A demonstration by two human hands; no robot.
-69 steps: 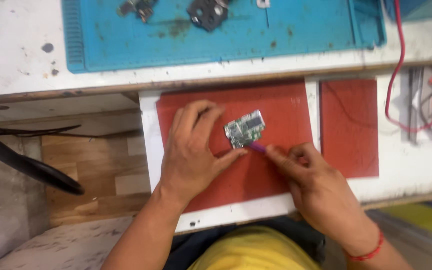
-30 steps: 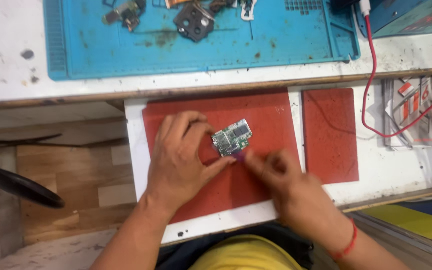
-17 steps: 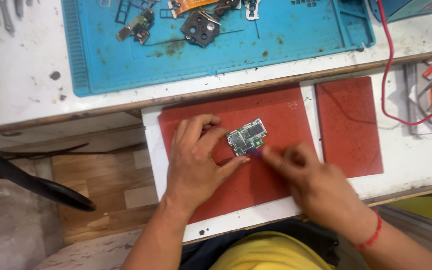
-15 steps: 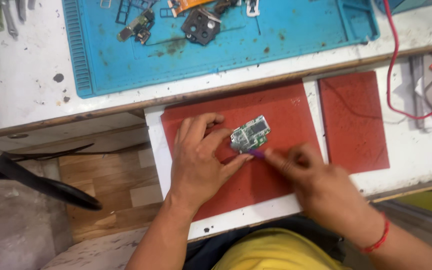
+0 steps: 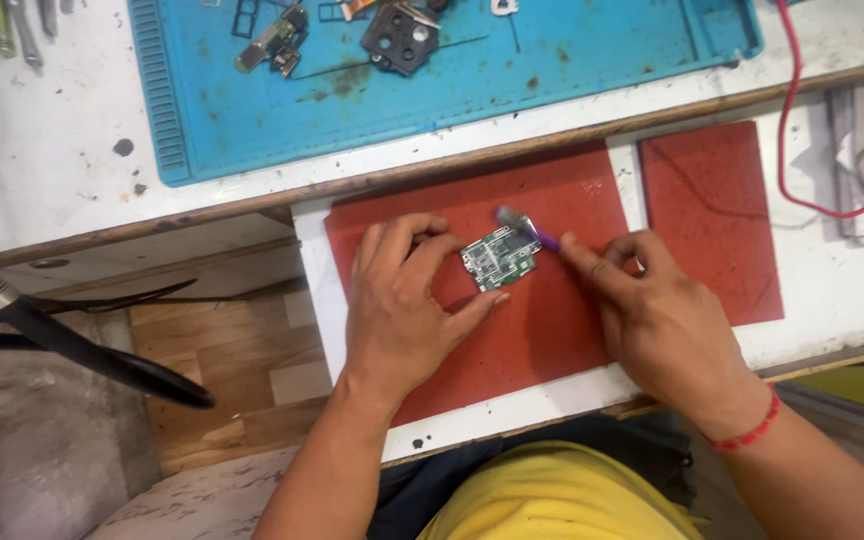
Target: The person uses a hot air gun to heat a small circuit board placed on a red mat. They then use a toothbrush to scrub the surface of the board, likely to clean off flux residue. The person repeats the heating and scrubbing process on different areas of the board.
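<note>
A small green circuit board (image 5: pixel 499 260) lies on a red mat (image 5: pixel 542 330) on a pull-out shelf. My left hand (image 5: pixel 402 305) pins the board between its fingertips and thumb. My right hand (image 5: pixel 657 320) grips a thin purple-handled brush (image 5: pixel 532 230), whose pale tip rests at the board's upper right corner. A red string band sits on my right wrist.
A second red mat (image 5: pixel 712 220) lies to the right. Above, a blue work mat (image 5: pixel 512 70) carries loose phone parts (image 5: pixel 402 35). A red wire (image 5: pixel 802 150) runs down at the right; a black flexible arm (image 5: pixel 82 345) crosses the left; tools (image 5: pixel 12 30) lie at the top left.
The brush tip has moved from the board's lower right edge up to its upper right corner. My left hand still holds the board in place. The camera view has shifted.
</note>
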